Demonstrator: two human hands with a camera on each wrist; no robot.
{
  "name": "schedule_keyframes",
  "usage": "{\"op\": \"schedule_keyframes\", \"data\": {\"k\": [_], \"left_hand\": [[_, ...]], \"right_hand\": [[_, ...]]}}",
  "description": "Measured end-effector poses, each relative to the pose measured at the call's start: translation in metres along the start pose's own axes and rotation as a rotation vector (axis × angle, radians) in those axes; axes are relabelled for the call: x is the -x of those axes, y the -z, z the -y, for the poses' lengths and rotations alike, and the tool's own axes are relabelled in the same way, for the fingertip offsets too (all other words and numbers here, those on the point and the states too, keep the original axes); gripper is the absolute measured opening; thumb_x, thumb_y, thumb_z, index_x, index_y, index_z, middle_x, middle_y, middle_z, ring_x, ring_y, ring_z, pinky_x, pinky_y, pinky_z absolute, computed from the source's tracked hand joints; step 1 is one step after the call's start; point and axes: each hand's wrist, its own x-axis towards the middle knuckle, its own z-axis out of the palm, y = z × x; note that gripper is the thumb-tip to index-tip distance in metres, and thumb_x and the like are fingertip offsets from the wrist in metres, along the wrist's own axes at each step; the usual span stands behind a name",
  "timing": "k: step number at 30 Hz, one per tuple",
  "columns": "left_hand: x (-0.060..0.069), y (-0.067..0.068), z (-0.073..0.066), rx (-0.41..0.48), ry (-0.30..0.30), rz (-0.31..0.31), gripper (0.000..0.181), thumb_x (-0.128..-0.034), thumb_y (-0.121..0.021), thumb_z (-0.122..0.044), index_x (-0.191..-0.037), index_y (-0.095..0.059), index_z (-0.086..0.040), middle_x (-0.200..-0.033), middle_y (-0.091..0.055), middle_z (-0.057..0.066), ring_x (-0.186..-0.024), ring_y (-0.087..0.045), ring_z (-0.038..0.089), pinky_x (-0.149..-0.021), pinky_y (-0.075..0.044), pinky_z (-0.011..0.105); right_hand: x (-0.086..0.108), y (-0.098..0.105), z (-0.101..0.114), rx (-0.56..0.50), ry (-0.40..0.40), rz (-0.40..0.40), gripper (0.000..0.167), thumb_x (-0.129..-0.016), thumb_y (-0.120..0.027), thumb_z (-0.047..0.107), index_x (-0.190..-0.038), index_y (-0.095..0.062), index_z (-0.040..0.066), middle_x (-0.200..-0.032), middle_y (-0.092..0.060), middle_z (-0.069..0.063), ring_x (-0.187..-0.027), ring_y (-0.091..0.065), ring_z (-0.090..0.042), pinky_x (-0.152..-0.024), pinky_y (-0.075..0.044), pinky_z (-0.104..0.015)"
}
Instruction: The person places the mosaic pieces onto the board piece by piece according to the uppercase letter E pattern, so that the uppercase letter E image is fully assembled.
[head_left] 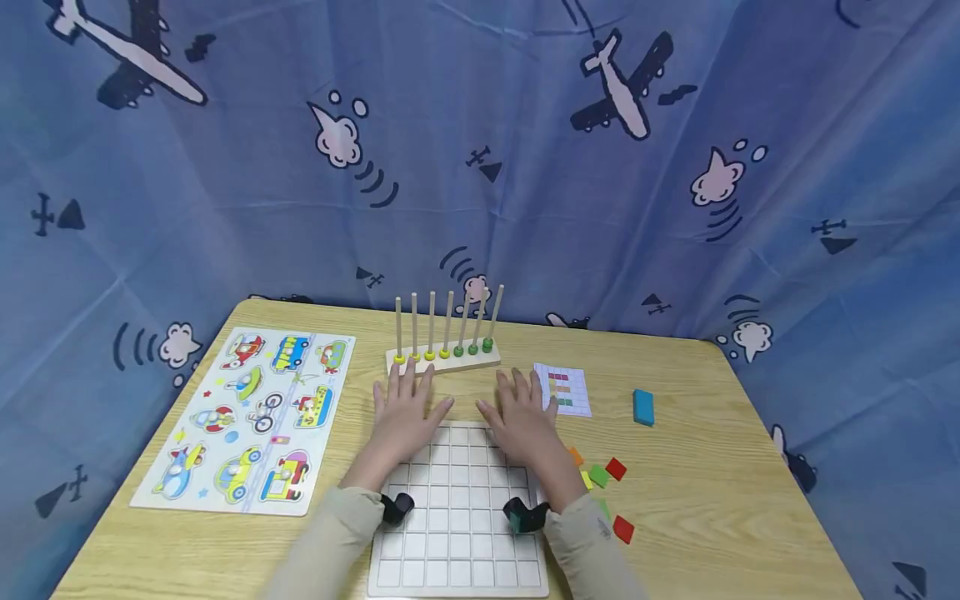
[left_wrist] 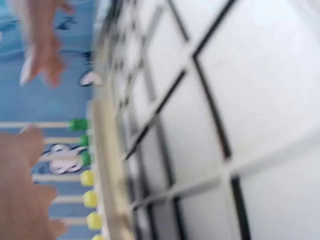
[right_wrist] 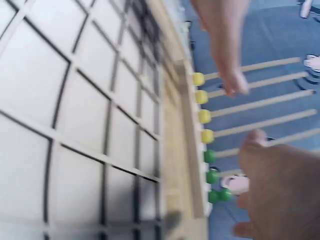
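Note:
My left hand [head_left: 405,419] and right hand [head_left: 525,423] are stretched out over the far part of a white grid board [head_left: 450,521], fingers spread and holding nothing. Just beyond the fingertips stands a wooden peg rack [head_left: 442,360] with upright rods, yellow beads on its left rods and green ones on its right. The right hand's fingers lie near a printed pattern card [head_left: 573,392]. In the left wrist view the board [left_wrist: 270,100] fills the right side, its cells bare; the right wrist view shows both hands in front of the rods.
At left lies a picture puzzle board [head_left: 240,421] with vehicle pieces. Right of the grid board are several small coloured squares, among them a red square [head_left: 623,529] and a green square [head_left: 598,476]. A blue block [head_left: 643,407] lies farther right. A patterned curtain [head_left: 480,167] hangs behind the table.

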Motion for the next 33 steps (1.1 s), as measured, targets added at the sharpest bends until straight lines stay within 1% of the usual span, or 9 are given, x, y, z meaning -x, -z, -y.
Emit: {"op": "schedule_keyframes", "data": {"k": [3,7,10,12,18,22,27,31,33], "left_hand": [[0.021,0.013,0.012,0.157,-0.01,0.061,0.07,-0.0963,-0.047,-0.051,-0.152,-0.025,-0.015,-0.159,-0.01,0.019,-0.145,-0.002,0.042,-0.114,-0.006,0.064],[0.057,0.021,0.035,0.347,-0.01,0.157,0.076,-0.0923,-0.057,-0.048,-0.153,-0.023,-0.017,-0.158,-0.012,0.02,-0.144,-0.008,0.044,-0.111,-0.017,0.066],[0.076,0.021,0.049,0.419,-0.029,0.202,0.082,-0.0883,-0.063,-0.048,-0.153,-0.022,-0.02,-0.159,-0.01,0.018,-0.144,-0.007,0.043,-0.109,-0.019,0.068],[0.083,0.018,0.057,0.421,-0.062,0.195,0.082,-0.086,-0.067,-0.047,-0.152,-0.026,-0.02,-0.159,-0.011,0.015,-0.144,-0.008,0.042,-0.109,-0.019,0.069],[0.092,0.007,0.076,0.31,-0.168,0.124,0.078,-0.0809,-0.072,-0.047,-0.145,-0.042,-0.016,-0.159,-0.019,0.01,-0.144,-0.012,0.039,-0.109,-0.018,0.069],[0.094,-0.002,0.08,0.272,-0.215,0.093,0.074,-0.0822,-0.068,-0.052,-0.143,-0.045,-0.017,-0.158,-0.023,0.008,-0.145,-0.012,0.038,-0.108,-0.017,0.07],[0.092,-0.008,0.079,0.268,-0.216,0.075,0.073,-0.0804,-0.068,-0.055,-0.141,-0.048,-0.019,-0.158,-0.025,0.005,-0.145,-0.014,0.035,-0.11,-0.016,0.068],[0.091,-0.009,0.078,0.28,-0.194,0.097,0.071,-0.079,-0.069,-0.056,-0.138,-0.051,-0.021,-0.158,-0.025,0.003,-0.146,-0.011,0.033,-0.111,-0.015,0.067],[0.092,-0.008,0.077,0.287,-0.182,0.102,0.066,-0.0783,-0.07,-0.055,-0.134,-0.054,-0.023,-0.157,-0.025,0.003,-0.146,-0.011,0.033,-0.111,-0.014,0.067]], "right_hand": [[0.017,0.014,-0.011,-0.024,0.028,0.024,0.064,-0.097,-0.046,0.05,-0.148,-0.034,0.013,-0.148,-0.035,-0.018,-0.139,-0.024,-0.04,-0.103,-0.028,-0.068],[0.042,0.027,-0.036,0.023,0.103,0.031,0.05,-0.091,-0.066,0.029,-0.133,-0.052,0.006,-0.124,-0.053,-0.017,-0.114,-0.045,-0.035,-0.09,-0.045,-0.051],[0.053,0.028,-0.053,0.003,0.141,0.032,0.038,-0.085,-0.073,0.017,-0.118,-0.062,0.004,-0.107,-0.057,-0.01,-0.1,-0.047,-0.028,-0.08,-0.048,-0.041],[0.056,0.025,-0.061,-0.031,0.148,0.034,0.031,-0.083,-0.074,0.015,-0.111,-0.064,0.006,-0.102,-0.057,-0.006,-0.097,-0.047,-0.024,-0.079,-0.047,-0.038],[0.053,0.007,-0.068,-0.066,0.174,0.019,0.027,-0.085,-0.073,0.017,-0.108,-0.065,0.007,-0.107,-0.059,-0.004,-0.103,-0.049,-0.024,-0.086,-0.049,-0.038],[0.051,0.0,-0.068,-0.051,0.173,-0.023,0.023,-0.085,-0.073,0.016,-0.106,-0.065,0.009,-0.106,-0.061,-0.003,-0.101,-0.051,-0.022,-0.085,-0.05,-0.036],[0.051,0.0,-0.073,-0.035,0.168,-0.036,0.025,-0.086,-0.072,0.015,-0.107,-0.063,0.006,-0.106,-0.061,-0.004,-0.1,-0.052,-0.02,-0.083,-0.05,-0.035],[0.051,0.006,-0.075,-0.038,0.172,-0.038,0.023,-0.087,-0.07,0.014,-0.106,-0.062,0.005,-0.104,-0.06,-0.004,-0.095,-0.051,-0.018,-0.078,-0.049,-0.035],[0.05,0.01,-0.07,-0.054,0.179,-0.036,0.021,-0.087,-0.07,0.015,-0.105,-0.062,0.006,-0.103,-0.059,-0.003,-0.095,-0.051,-0.018,-0.079,-0.05,-0.035]]}}
